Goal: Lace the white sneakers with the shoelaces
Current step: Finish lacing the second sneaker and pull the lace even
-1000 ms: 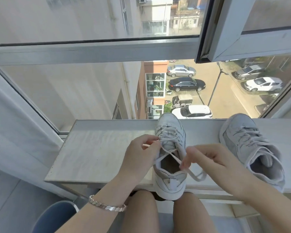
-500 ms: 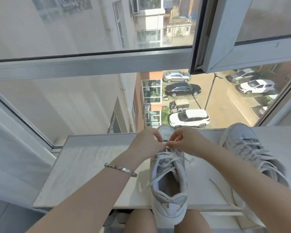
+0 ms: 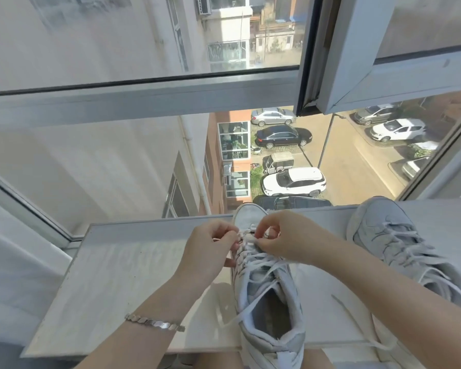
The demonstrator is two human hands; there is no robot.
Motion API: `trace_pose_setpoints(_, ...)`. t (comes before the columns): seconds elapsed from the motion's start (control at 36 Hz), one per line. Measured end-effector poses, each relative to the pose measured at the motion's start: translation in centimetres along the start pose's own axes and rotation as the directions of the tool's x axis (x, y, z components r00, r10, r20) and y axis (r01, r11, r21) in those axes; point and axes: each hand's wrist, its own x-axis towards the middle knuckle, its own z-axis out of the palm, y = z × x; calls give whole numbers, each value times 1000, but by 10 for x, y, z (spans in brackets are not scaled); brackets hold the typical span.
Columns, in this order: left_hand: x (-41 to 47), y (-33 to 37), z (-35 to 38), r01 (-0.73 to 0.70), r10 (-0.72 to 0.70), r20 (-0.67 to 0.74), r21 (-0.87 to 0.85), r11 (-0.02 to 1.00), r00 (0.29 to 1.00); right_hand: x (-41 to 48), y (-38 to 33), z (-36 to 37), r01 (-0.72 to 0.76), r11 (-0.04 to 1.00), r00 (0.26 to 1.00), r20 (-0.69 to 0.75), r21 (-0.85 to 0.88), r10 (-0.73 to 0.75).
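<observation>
Left hand and right hand each hold the shoelace in a narrow grip. The sneaker lies heel-near beneath both grips, probably so that slack pulls through.

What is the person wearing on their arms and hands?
Both arms are bare, with no sleeves showing. The left hand and the right hand wear no gloves. A silver bracelet made of flat linked pieces goes round the left wrist. The right wrist has nothing on it.
</observation>
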Motion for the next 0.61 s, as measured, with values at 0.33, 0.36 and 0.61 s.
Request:
trace_pose_setpoints(0.33,13,14,-6,-316,185,336,390,865,923,-16,18,15,136,987,981,-125,-90,-147)
trace_pose_setpoints(0.36,13,15,-6,-360,203,361,449,818,910,-17,18,16,137,986,981,-127,-93,-148)
trace_pose_setpoints(0.61,8,5,-4,-341,190,384,377,861,904,-21,21,24,153,988,966,-213,29,-144)
